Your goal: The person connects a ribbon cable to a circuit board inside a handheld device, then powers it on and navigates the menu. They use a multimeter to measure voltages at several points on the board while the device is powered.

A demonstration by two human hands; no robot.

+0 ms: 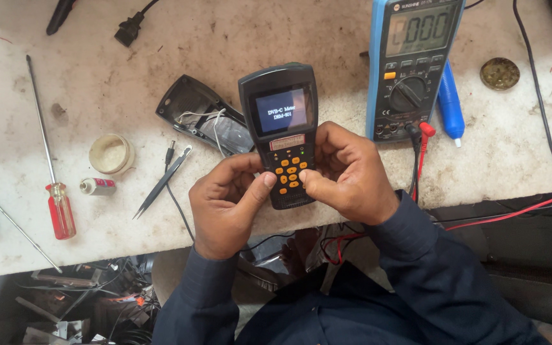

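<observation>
A black handheld meter [282, 115] with a lit screen and orange buttons is held upright over the front edge of the white workbench [129, 38]. My left hand [225, 204] grips its lower left side, thumb on the keypad. My right hand [349, 169] grips the lower right side, thumb also pressing the orange keys. A black rear cover [193, 115] with loose white wires lies on the bench just behind and left of the meter.
A blue multimeter [413, 64] with red and black leads stands at the right, a blue tool [450, 105] beside it. Left lie tweezers [161, 182], a red-handled screwdriver [55, 191], a round paste tin [111, 153], a small battery [97, 186]. Scrap sits below the bench.
</observation>
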